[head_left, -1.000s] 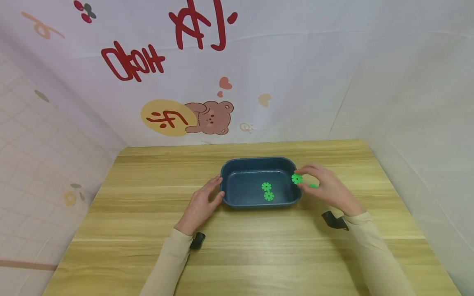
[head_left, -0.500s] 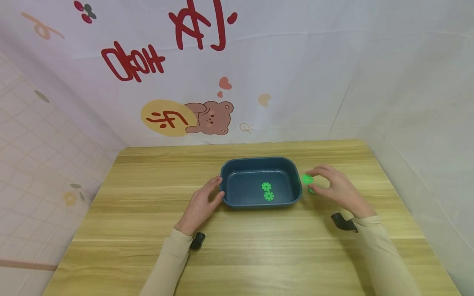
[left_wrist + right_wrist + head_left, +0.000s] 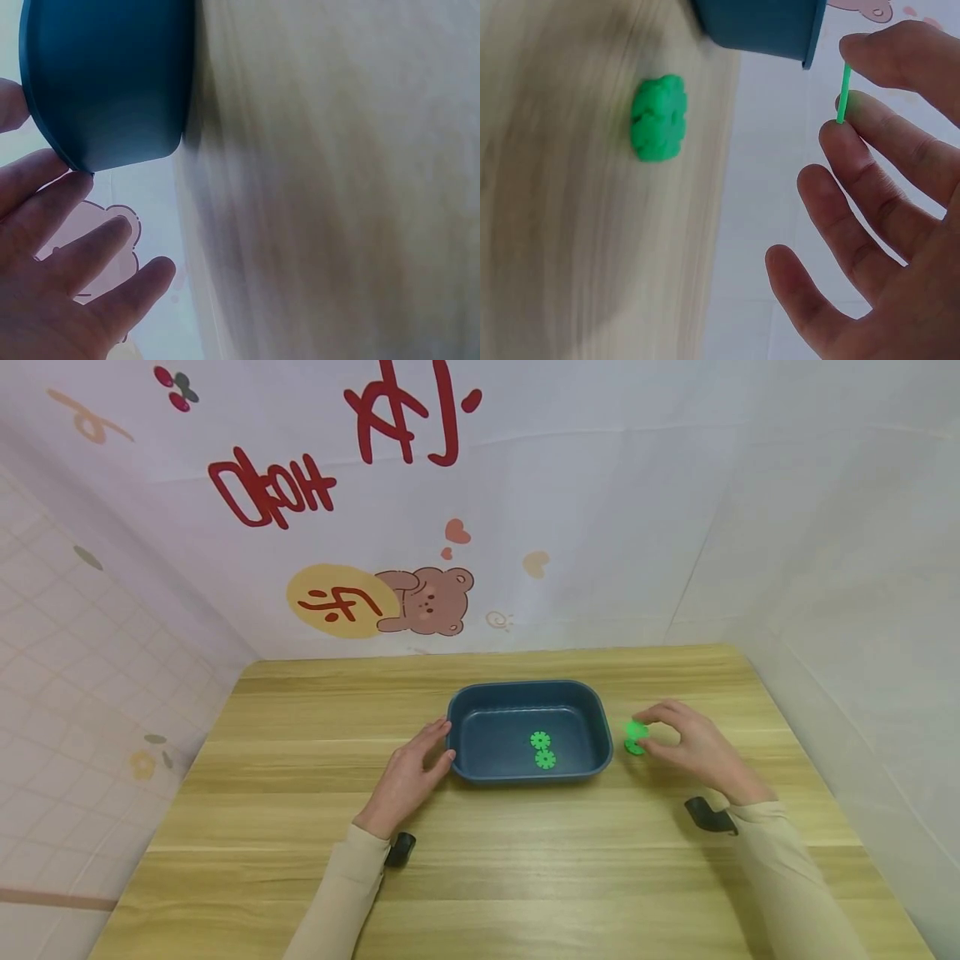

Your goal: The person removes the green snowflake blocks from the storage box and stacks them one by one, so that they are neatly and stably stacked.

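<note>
A person's right hand [image 3: 693,747], right of the frame's center, pinches a green notched disc [image 3: 637,728] between thumb and fingertips, having drifted over the last second from the right rim of a blue tray [image 3: 491,743] to a spot farther right, just above a small green pile [image 3: 634,747] on the wooden table [image 3: 525,877]. The right wrist view shows the disc edge-on, clamped at the upper right of the frame, with the pile at upper left and a clear gap between the two. The shift appears to matter: the held disc is now outside the tray, nearer the pile than the two green discs [image 3: 540,741] lying flat on the tray floor, right of its middle, which have not moved within the tray. At center left, the left hand [image 3: 405,781] rests its fingertips against the tray's left end, fingers apart and mostly straight, touching rather than gripping, as it has throughout; the tray, in the middle of the frame, likewise has not shifted on the table. Behind, a pale cloth with a printed bear [image 3: 435,602] fills the upper frame.
</note>
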Available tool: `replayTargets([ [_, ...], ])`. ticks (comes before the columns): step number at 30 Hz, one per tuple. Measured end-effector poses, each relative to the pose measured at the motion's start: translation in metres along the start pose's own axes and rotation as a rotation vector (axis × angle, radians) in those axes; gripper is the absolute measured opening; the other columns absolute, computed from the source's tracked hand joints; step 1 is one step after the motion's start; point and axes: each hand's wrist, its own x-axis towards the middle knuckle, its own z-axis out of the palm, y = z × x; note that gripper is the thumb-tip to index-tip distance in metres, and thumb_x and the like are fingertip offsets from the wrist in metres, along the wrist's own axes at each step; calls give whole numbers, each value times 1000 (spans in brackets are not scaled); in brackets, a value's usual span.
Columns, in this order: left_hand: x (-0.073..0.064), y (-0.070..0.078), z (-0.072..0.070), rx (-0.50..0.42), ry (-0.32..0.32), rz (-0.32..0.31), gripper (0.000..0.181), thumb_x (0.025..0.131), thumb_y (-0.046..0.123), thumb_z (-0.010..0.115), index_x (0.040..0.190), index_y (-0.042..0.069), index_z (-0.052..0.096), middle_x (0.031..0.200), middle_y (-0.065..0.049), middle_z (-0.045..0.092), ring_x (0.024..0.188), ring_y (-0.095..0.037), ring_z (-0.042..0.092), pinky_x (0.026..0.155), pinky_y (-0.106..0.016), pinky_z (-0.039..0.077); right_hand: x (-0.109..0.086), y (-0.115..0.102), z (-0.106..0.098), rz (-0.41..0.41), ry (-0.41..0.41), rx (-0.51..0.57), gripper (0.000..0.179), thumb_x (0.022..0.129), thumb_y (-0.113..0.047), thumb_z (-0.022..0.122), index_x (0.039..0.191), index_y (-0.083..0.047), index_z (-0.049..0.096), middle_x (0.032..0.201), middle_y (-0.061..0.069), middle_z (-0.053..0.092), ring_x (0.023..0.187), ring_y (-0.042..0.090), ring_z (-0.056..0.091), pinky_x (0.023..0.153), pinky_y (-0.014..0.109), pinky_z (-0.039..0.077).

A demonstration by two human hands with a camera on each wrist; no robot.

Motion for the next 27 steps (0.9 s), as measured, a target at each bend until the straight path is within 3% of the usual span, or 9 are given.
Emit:
replayTargets([
  [27, 0, -1, 1, 1, 8, 9, 51, 98, 34, 57, 144, 12, 49, 150, 2, 41, 138, -26, 36, 110, -43, 32, 0, 20, 5, 75, -168, 10, 32, 86, -14, 74, 116, -7, 67, 115, 6, 62, 111, 30, 56, 95, 52, 42],
])
